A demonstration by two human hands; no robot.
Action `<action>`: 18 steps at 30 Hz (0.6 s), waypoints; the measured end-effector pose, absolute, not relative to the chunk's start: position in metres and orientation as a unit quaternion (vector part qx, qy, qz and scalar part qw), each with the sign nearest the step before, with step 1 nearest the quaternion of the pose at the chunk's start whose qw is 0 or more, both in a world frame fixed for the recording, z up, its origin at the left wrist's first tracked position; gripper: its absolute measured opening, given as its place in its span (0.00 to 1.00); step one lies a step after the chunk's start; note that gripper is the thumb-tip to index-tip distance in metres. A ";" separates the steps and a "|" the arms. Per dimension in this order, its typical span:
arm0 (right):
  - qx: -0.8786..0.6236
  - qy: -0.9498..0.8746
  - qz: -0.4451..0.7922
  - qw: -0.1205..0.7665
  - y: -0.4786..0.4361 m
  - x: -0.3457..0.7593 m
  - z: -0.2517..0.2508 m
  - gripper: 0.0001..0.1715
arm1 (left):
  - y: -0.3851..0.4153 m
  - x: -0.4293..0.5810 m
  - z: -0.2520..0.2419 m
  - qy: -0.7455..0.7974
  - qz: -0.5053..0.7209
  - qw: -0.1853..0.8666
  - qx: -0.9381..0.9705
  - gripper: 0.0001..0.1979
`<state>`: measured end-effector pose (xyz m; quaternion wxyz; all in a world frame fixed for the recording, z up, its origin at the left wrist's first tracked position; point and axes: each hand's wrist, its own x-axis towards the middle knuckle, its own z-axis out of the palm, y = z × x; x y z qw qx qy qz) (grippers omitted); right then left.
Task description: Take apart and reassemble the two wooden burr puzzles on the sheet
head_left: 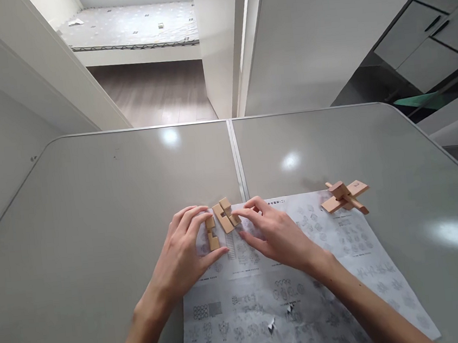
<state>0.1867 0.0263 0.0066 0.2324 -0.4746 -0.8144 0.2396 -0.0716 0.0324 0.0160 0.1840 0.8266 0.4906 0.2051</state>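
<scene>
My left hand (pixel 183 255) pinches a small notched wooden block (pixel 211 233) between thumb and fingers, resting on the printed paper sheet (pixel 307 294). My right hand (pixel 274 235) grips a cluster of interlocked wooden puzzle pieces (pixel 225 215) with its fingertips, just to the right of the left hand's block. The two sets of pieces sit close together, slightly apart. Both hands lie low on the grey table (pixel 93 207).
An assembled wooden cross-shaped puzzle (pixel 344 197) lies at the sheet's far right corner. A seam (pixel 236 160) splits the table down the middle. Beyond the table's far edge are white walls, a wood floor and a mattress. Dark cabinets stand at upper right.
</scene>
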 end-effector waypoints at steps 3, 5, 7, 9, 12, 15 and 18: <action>-0.480 -0.819 0.221 0.221 0.028 0.183 0.005 0.22 | 0.031 -0.074 0.020 0.492 0.223 0.204 0.816 0.30; -0.485 -0.819 0.212 0.221 0.029 0.181 0.003 0.21 | 0.029 -0.075 0.022 0.497 0.233 0.222 0.806 0.31; -0.489 -0.816 0.205 0.230 0.028 0.180 0.002 0.15 | 0.027 -0.074 0.025 0.493 0.244 0.241 0.800 0.30; -0.487 -0.811 0.209 0.248 0.028 0.180 0.001 0.07 | 0.027 -0.072 0.027 0.479 0.262 0.255 0.798 0.29; -0.487 -0.782 0.247 0.300 0.027 0.180 0.002 0.03 | 0.030 -0.068 0.027 0.455 0.299 0.270 0.794 0.30; -0.502 -0.697 0.343 0.380 0.025 0.180 0.002 0.07 | 0.034 -0.064 0.023 0.446 0.334 0.286 0.779 0.30; -0.496 -0.583 0.468 0.441 0.024 0.182 0.004 0.12 | 0.035 -0.060 0.017 0.454 0.354 0.337 0.745 0.34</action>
